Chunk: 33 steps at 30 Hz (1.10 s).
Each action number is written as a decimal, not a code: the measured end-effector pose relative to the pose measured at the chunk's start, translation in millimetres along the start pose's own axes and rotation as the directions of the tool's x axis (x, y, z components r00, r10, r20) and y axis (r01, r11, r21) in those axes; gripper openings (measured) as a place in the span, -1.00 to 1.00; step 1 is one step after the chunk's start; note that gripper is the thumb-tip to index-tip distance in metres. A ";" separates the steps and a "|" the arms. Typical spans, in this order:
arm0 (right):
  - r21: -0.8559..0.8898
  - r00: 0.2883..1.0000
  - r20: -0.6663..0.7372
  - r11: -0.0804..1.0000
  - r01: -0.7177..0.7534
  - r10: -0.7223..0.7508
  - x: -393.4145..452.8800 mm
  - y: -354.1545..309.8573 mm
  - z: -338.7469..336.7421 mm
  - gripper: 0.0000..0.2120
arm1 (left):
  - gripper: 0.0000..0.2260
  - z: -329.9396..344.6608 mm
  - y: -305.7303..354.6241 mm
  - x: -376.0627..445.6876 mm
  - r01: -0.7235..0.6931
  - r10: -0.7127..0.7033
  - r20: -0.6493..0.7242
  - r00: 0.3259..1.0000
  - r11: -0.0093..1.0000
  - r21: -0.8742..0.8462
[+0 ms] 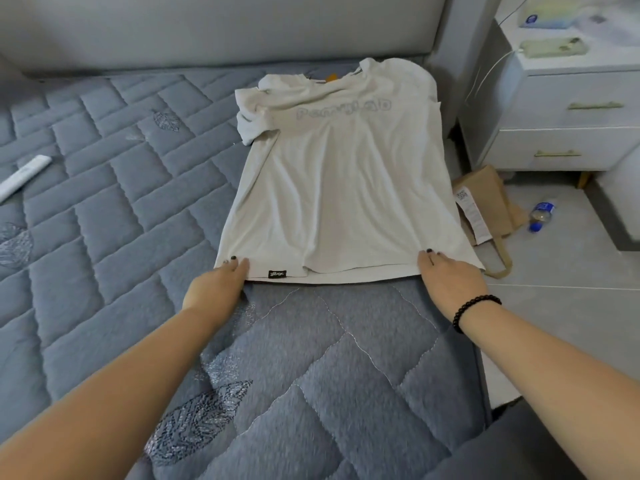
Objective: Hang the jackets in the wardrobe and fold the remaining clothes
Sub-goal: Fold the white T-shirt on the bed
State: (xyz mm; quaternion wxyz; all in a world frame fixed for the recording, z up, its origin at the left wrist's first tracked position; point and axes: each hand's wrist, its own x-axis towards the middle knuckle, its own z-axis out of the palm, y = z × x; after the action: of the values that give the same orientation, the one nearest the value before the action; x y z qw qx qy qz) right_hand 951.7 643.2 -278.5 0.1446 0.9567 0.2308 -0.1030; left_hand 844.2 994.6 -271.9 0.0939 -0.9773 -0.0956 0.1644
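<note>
Pinching the near hem corners, the left hand [221, 280] and right hand [446, 277] hold the T-shirt [343, 174], whose long axis runs straight away toward its collar.

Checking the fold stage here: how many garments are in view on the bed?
1: a white T-shirt spread flat near the bed's right edge, its hem held by the left hand and right hand. Others may lie outside the frame.
</note>
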 end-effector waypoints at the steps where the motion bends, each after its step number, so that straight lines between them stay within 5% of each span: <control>1: -0.017 1.000 -0.004 1.000 0.011 -0.011 -5.9 -0.6 -2.9 -0.49 | -0.45 -3.8 -4.0 -2.2 -0.002 0.002 -0.002 1.000 1.000 0.018; 9: -0.037 0.997 0.045 0.998 0.057 -0.055 -67.0 -32.0 9.1 -0.45 | -0.31 9.4 -26.9 -60.5 -0.088 0.066 0.099 0.993 0.966 0.244; 21: 0.071 0.972 0.066 0.972 0.222 -0.227 -167.7 -58.4 25.3 -0.57 | -0.47 38.2 -43.3 -149.3 -0.103 0.057 0.193 0.980 0.966 0.236; 24: 0.231 0.984 0.018 0.959 0.166 -0.175 -173.3 -46.5 18.8 -0.81 | -0.69 19.4 -14.4 -147.1 -0.044 0.037 0.107 0.994 0.998 0.055; 28: 0.286 0.999 -0.033 0.958 0.005 0.004 -166.5 -34.8 15.0 -0.76 | -0.45 6.5 39.5 -140.5 -0.166 0.158 -0.061 0.986 0.974 -0.157; 33: 0.217 0.993 0.063 0.969 -0.114 0.102 -155.3 -26.0 20.3 -0.56 | -0.43 9.9 87.3 -128.3 -0.340 0.341 -0.142 0.929 0.940 0.028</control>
State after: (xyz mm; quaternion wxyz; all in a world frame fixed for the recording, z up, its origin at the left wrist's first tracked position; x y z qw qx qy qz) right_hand 801.3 594.8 -262.5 0.0489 0.9750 0.1617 -0.1445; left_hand 735.4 883.9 -260.9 0.0723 -0.9882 0.0825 0.1072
